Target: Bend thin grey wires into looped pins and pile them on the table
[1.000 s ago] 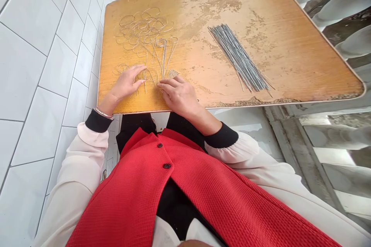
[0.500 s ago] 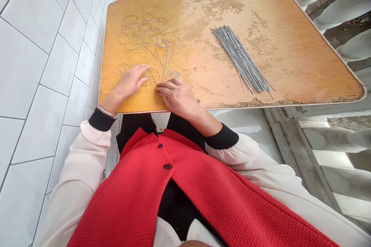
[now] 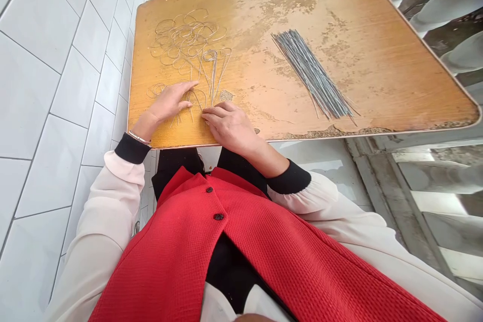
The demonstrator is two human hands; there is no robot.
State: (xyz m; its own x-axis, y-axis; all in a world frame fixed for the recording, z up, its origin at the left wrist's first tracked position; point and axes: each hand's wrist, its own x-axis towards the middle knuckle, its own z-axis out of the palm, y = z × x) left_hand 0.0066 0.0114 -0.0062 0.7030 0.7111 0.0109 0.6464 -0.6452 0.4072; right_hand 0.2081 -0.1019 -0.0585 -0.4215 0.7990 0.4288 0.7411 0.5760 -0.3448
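Observation:
Low on the left part of the table, my left hand point(image 3: 169, 103) lies over some thin wires, its fingers stretched out and thumb apart. Close by, my right hand point(image 3: 228, 125) has its fingers pressed together at the end of a thin bent wire point(image 3: 202, 96); the fingertips partly hide that end. Just beyond both hands are several looped wires point(image 3: 212, 73) with long straight legs. Farther back lies a loose tangle of curled wires point(image 3: 184, 35). A small coil of wire point(image 3: 154, 90) shows beside my left hand.
A bundle of straight grey wires point(image 3: 315, 75) lies slantwise on the right half of the worn wooden table point(image 3: 396, 85). The table's front edge is chipped. A white tiled wall point(image 3: 68, 70) runs along the left, and a pale balustrade point(image 3: 441, 5) stands at the right.
The view has shifted slightly. My left fingers have slid a little forward over the wires, while my right hand stays at nearly the same spot.

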